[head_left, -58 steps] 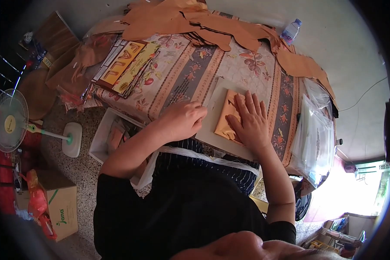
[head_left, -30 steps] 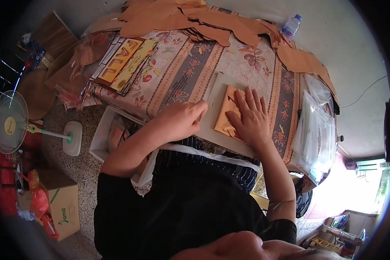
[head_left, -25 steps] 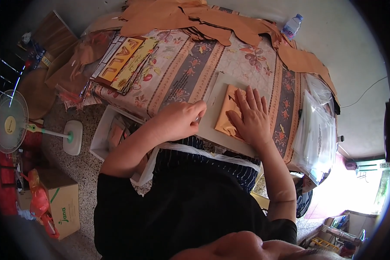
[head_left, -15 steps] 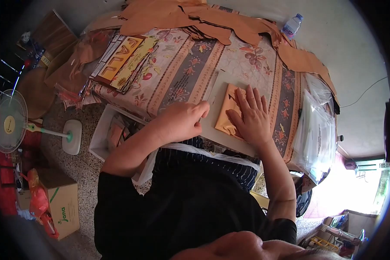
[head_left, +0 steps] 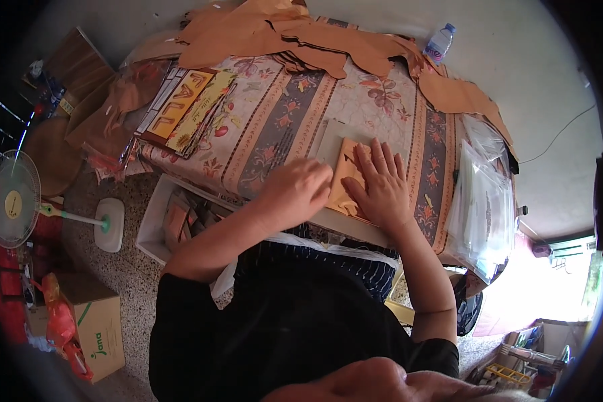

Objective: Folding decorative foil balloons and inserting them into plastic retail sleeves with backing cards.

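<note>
My right hand (head_left: 384,187) lies flat, fingers spread, on a small orange rectangular sheet or packet (head_left: 345,187) with dark markings. Beneath that is a grey board (head_left: 329,142) on the patterned tablecloth (head_left: 291,100). My left hand (head_left: 297,190) is closed at the orange piece's left edge, its fingers curled inward. Whatever may be between those fingers is hidden. I cannot tell whether they touch the edge.
Brown cut-out sheets (head_left: 241,33) lie along the table's far side. Printed cards (head_left: 187,110) are stacked at left, clear plastic sleeves (head_left: 476,201) at right. A water bottle (head_left: 439,43) stands at the back. A white bin (head_left: 155,224) and fan (head_left: 13,197) are on the left.
My left hand has moved slightly right, up against the orange piece's left edge. My right hand stays flat on the piece. The whole view has shifted a little.
</note>
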Tool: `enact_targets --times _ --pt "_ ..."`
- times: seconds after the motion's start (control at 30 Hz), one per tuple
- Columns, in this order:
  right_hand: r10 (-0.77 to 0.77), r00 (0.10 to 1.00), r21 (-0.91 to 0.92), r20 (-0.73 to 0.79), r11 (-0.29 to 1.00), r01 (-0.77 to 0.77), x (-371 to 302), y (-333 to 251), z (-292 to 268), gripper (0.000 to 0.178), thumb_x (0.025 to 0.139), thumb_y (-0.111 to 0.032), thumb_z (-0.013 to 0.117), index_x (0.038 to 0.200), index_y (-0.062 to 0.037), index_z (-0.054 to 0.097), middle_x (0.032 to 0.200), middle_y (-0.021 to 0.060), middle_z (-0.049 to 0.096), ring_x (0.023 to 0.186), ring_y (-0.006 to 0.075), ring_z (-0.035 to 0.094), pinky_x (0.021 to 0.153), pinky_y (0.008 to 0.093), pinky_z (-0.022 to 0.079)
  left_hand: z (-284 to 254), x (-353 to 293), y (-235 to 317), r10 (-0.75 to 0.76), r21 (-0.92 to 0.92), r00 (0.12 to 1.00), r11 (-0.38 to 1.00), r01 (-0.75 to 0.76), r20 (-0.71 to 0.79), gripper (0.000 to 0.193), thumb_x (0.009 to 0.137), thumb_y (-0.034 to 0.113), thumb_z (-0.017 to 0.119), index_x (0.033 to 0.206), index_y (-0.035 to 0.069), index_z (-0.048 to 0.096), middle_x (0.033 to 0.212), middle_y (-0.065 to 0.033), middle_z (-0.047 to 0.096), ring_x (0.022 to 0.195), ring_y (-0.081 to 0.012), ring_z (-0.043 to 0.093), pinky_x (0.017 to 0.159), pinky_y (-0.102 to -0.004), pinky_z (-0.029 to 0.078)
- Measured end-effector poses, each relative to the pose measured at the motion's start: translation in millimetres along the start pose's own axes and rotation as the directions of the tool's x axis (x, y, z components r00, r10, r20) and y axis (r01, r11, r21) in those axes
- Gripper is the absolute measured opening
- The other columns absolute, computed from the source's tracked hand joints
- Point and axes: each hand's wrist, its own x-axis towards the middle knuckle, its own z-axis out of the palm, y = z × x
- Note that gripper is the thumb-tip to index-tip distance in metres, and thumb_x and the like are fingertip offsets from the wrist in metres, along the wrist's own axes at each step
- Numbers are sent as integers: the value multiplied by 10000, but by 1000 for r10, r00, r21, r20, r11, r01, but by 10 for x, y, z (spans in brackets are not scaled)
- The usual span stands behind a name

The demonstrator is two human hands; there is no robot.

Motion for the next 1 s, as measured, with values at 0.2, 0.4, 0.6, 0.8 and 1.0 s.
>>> enact_targets --times 0.2,0.4,0.6,0.8,1.0 --pt "11 1000 -5 11 1000 -11 6 -2 3 680 881 -482 533 1436 -120 377 1470 219 341 1387 367 279 1141 474 172 256 68 -388 129 234 991 965 -117 -39 479 961 284 478 1363 25 449 1467 -155 363 1391 -318 272 1116 -460 249" --pt "53 998 -34 20 998 -52 26 184 21 690 879 -496 530 1443 -134 366 1476 213 335 1392 361 273 1142 471 170 413 313 -335 152 231 988 961 -152 16 510 983 331 413 1398 34 402 1495 -151 322 1416 -320 226 1143 -471 189" --pt "88 995 -12 45 996 -87 222 556 16 675 893 -503 512 1443 -137 370 1484 209 323 1400 352 259 1148 458 156 535 759 -321 164 224 985 963 -148 -52 494 966 307 476 1383 46 433 1463 -131 377 1392 -301 277 1129 -457 225" --pt "108 994 -18 12 994 -108 236 615 70 705 880 -554 497 1433 -133 382 1476 212 337 1394 363 269 1148 468 161 412 919 -368 194 128 981 973 -191 -11 392 906 254 586 1266 99 569 1338 -95 504 1268 -265 430 1053 -436 336" --pt "121 992 -16 42 993 -120 236 602 40 685 894 -513 496 1449 -135 360 1493 204 310 1404 350 247 1154 452 135 386 953 -427 259 90 965 963 -254 -42 341 894 150 563 1230 100 597 1322 -96 521 1238 -267 466 1036 -416 369"
